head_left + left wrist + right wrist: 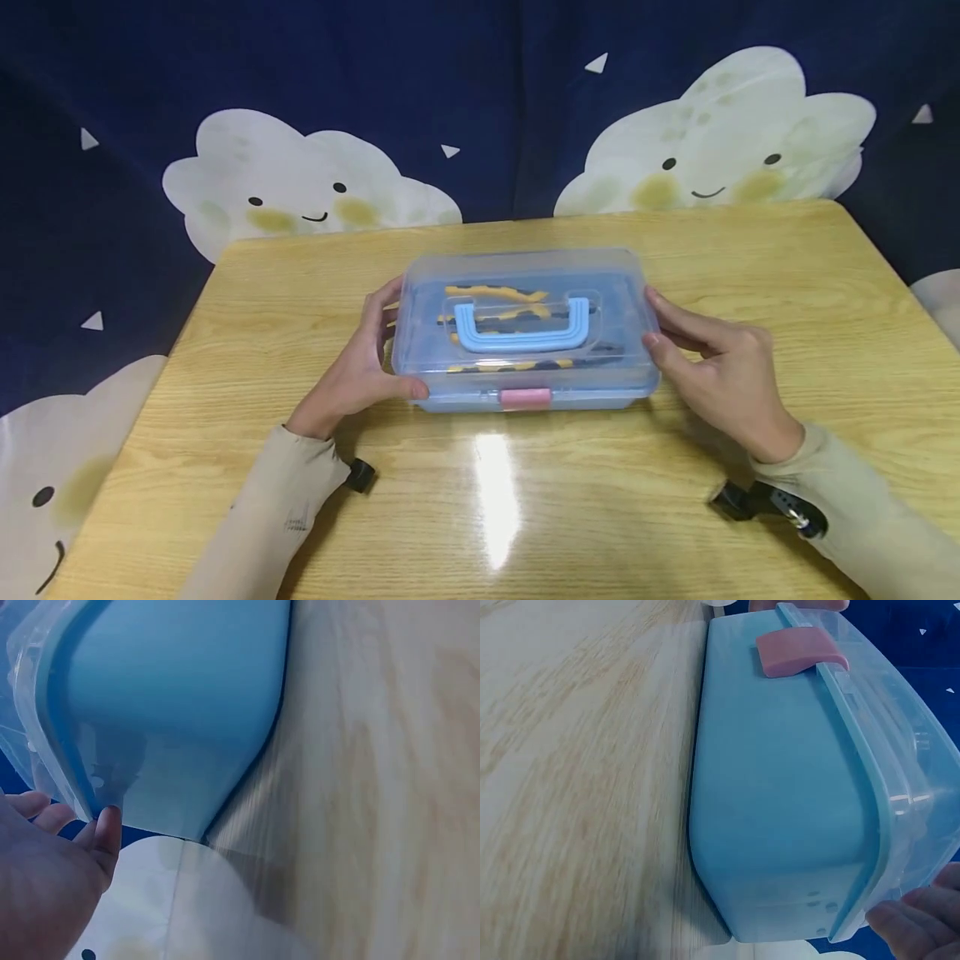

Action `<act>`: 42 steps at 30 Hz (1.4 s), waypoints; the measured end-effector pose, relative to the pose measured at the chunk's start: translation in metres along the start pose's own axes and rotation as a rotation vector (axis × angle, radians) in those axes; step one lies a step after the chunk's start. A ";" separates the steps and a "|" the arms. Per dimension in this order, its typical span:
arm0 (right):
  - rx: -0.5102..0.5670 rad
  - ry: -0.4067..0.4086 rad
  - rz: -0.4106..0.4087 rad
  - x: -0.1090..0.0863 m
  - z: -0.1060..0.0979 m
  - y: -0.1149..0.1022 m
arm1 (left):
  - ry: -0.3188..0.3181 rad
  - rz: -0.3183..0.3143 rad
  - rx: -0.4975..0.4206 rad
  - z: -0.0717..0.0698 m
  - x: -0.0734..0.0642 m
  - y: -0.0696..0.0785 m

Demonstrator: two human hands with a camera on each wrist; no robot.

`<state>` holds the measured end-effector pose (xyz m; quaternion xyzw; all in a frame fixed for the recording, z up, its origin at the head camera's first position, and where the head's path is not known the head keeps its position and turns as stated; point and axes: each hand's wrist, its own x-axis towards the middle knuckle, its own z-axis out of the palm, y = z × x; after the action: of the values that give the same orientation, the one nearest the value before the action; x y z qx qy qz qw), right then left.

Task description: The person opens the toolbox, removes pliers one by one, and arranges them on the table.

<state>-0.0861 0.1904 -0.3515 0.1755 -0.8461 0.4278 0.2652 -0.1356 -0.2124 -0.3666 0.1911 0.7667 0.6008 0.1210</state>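
A blue plastic storage box (450,402) with a clear lid (517,262) sits on the table between my hands. Its light blue handle (521,340) lies flat on the lid, and a pink latch (525,398) is on the front, folded down. Several yellow-and-black tools (495,292) show through the lid; their kind is unclear. My left hand (352,367) grips the box's left end, thumb at the front corner of the lid rim. At the right end, my right hand (723,367) holds the lid's edge between thumb and fingers, seen too in the right wrist view.
The wooden table (405,517) reaches back to a dark blue curtain (510,100) printed with white clouds. Straps with small black devices (362,475) are on both wrists, close above the tabletop.
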 end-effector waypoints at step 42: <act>0.540 -0.030 -0.291 -0.005 0.007 -0.050 | 0.030 0.261 0.104 -0.018 0.015 0.013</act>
<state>-0.0579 0.1567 -0.3267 0.3654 -0.6715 0.5920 0.2550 -0.1549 -0.2189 -0.3489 0.2861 0.7673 0.5735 0.0205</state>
